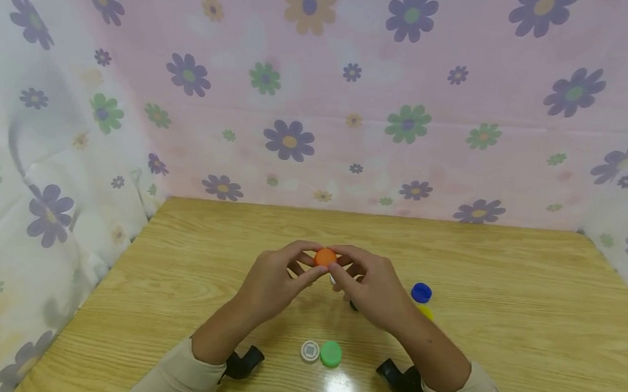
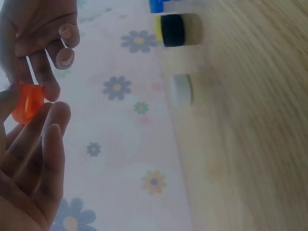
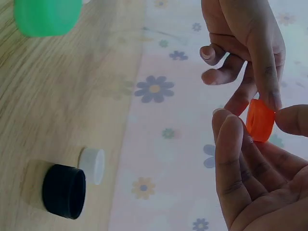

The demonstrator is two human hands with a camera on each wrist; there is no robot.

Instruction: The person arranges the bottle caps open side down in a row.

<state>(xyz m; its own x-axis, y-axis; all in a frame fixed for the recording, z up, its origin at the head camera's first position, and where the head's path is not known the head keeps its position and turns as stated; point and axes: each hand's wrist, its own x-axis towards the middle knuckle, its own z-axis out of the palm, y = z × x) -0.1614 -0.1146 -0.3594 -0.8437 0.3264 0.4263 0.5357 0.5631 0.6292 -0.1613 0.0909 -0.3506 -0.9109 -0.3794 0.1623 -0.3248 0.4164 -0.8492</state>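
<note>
Fingers (image 1: 312, 274) in two-handed pinch on orange cap (image 1: 325, 257), black cap (image 1: 353, 306) mostly hidden from head view.

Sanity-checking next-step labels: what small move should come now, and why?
Probably lower the orange cap to the table: the left hand and right hand both hold it in the air by their fingertips, while the green cap and blue cap rest on the wood.

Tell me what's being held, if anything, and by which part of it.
An orange cap, held by its rim: the left hand has its left side and the right hand its right.
</note>
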